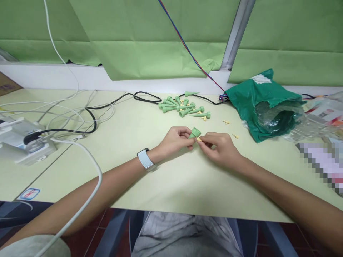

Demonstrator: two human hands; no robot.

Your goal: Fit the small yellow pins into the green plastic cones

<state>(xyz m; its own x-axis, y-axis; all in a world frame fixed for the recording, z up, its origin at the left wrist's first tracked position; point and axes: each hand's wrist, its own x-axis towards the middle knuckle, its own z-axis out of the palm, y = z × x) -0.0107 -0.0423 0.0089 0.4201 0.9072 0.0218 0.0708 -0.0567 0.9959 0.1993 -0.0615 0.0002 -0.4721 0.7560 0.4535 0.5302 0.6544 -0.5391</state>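
My left hand point(180, 138) is closed around a green plastic watering spike point(195, 132), its wide round end facing up and away to the right. Between the fingertips of my right hand point(220, 147) is a small yellow valve point(198, 139), held against the side of the green spike. Whether the valve is seated in the spike cannot be made out. Beyond my hands lies a pile of similar green spikes point(184, 112), some with yellow valves on them. Two loose yellow valves point(226, 122) rest on the table to the right of the pile.
A torn green plastic bag point(241, 103) with clear plastic inside stands at the right, beside a clear bottle point(300, 128). White cables point(98, 157) and a power strip point(34, 142) with a black plug occupy the left. A black cable point(144, 97) runs along the back of the table point(160, 185).
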